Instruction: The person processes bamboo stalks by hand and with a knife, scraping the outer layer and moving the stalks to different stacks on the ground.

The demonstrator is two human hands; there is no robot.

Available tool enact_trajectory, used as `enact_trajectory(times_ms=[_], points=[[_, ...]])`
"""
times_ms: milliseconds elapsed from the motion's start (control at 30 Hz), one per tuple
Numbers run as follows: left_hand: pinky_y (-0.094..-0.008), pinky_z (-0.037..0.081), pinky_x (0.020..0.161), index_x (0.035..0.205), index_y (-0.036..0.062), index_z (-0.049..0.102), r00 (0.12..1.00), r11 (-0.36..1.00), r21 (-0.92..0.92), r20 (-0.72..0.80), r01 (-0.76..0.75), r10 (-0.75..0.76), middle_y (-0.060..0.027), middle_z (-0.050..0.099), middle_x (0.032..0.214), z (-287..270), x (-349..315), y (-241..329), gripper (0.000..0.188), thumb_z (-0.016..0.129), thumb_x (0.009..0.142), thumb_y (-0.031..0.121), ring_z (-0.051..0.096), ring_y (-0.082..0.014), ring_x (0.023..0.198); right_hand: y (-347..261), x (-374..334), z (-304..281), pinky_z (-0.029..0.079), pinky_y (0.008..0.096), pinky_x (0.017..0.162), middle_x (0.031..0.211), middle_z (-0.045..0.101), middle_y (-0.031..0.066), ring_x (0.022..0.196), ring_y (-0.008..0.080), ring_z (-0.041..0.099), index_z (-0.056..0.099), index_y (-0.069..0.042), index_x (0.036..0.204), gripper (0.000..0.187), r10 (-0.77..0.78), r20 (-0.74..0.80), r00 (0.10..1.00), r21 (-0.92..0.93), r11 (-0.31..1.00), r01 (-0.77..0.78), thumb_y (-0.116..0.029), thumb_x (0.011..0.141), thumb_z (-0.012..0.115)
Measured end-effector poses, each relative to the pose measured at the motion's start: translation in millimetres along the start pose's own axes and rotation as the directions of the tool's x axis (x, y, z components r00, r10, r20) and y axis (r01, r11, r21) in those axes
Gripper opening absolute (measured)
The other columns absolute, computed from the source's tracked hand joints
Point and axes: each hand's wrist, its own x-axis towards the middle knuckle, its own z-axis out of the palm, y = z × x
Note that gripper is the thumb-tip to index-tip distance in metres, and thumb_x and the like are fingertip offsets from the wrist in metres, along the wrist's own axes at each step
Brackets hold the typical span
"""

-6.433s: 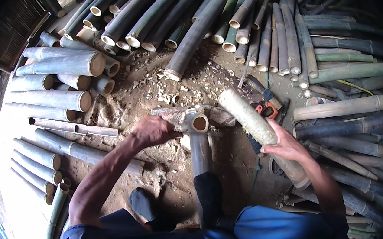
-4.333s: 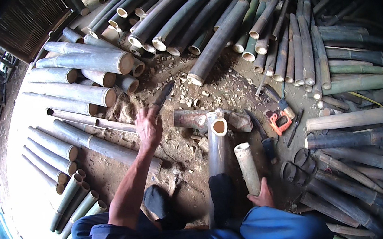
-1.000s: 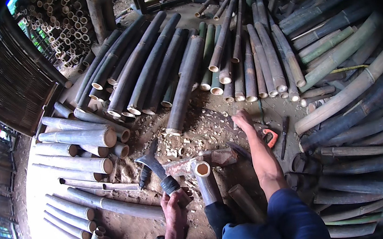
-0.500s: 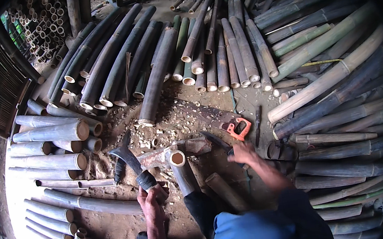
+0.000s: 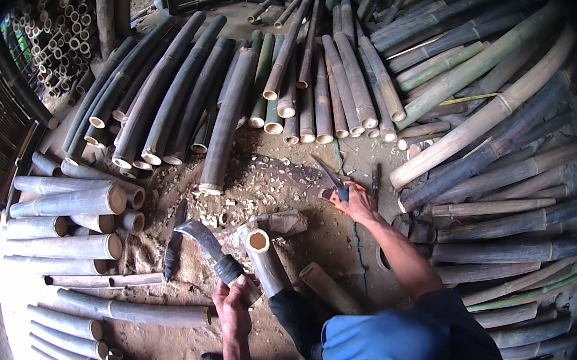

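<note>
My left hand point(image 5: 233, 307) is wrapped round the wooden handle of an adze-like tool point(image 5: 202, 240), whose curved metal head is bound on with dark wrapping. Just right of it a bamboo tube point(image 5: 267, 263) leans with its cut end up, beside a dark-clad leg. A rough log point(image 5: 286, 223) lies behind that tube. Farther right, my right hand point(image 5: 359, 205) is closed on a knife point(image 5: 328, 171), blade pointing away and left. That hand is over the orange handle of a handsaw point(image 5: 335, 199) lying on the ground and partly hides it.
Wood chips point(image 5: 234, 198) litter the ground. A dark-handled blade point(image 5: 175, 242) lies left of the adze. Bamboo poles point(image 5: 211, 142) fan out at the back, with stacks of poles point(image 5: 518, 226) on the right and short lengths point(image 5: 70, 246) on the left. A thin dark tool point(image 5: 376, 179) lies past my right hand.
My right hand has moved away and left with the knife, onto the saw handle. My left hand has turned the adze, so its head shows differently. The whole view has shifted slightly.
</note>
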Motion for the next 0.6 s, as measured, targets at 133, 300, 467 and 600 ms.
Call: enact_trajectory(times_ms=[133,300,467,600], points=[[-0.0334,0.056,0.079,0.112,0.0014,0.064,0.998,0.999,0.039,0.058,0.033,-0.036,-0.0081,0.073,0.096,-15.0,-2.3,7.2,0.025,0.074,0.094,0.015,0.069,-0.0169,0.085,-68.9,-13.1,-11.4,0.055,0.0436,0.083,0.115,0.066,0.0219,0.106,0.0332,0.067,0.057,0.0,0.121,0.046,-0.273,0.035,0.962,0.294,0.922,0.251,-0.039,0.099,0.065],[-0.0377,0.059,0.087,0.129,-0.0008,0.059,0.926,0.987,-0.014,0.347,0.161,-0.147,-0.0135,0.073,0.107,17.4,-6.4,7.6,0.039,0.067,0.102,0.026,0.072,-0.0223,0.094,-181.2,-107.6,-65.1,0.053,0.0364,0.091,0.118,0.067,0.0101,0.108,0.0188,0.065,0.052,-0.003,0.14,0.068,-0.538,0.516,0.667,0.857,0.345,-0.384,-0.058,0.1,0.061],[-0.0349,0.057,0.088,0.127,-0.0022,0.065,0.822,0.957,0.102,0.492,0.272,-0.286,-0.0119,0.073,0.108,30.7,-12.0,-22.9,0.044,0.066,0.103,0.035,0.07,-0.0186,0.096,-197.9,-129.2,-45.6,0.056,0.0393,0.092,0.104,0.072,0.0163,0.102,0.0257,0.07,0.062,0.0,0.127,0.041,-0.431,0.502,0.75,0.86,0.162,-0.483,-0.032,0.101,0.059],[-0.0305,0.052,0.085,0.123,-0.0029,0.069,0.858,0.818,0.57,0.382,0.075,-0.344,-0.0065,0.07,0.105,24.8,-13.2,-20.2,0.047,0.074,0.098,0.038,0.062,-0.0119,0.092,-182.4,-141.3,-30.2,0.056,0.039,0.09,0.093,0.071,0.0129,0.091,0.0244,0.069,0.064,0.003,0.119,0.029,-0.498,0.4,0.77,0.867,-0.068,-0.494,-0.016,0.098,0.056]])
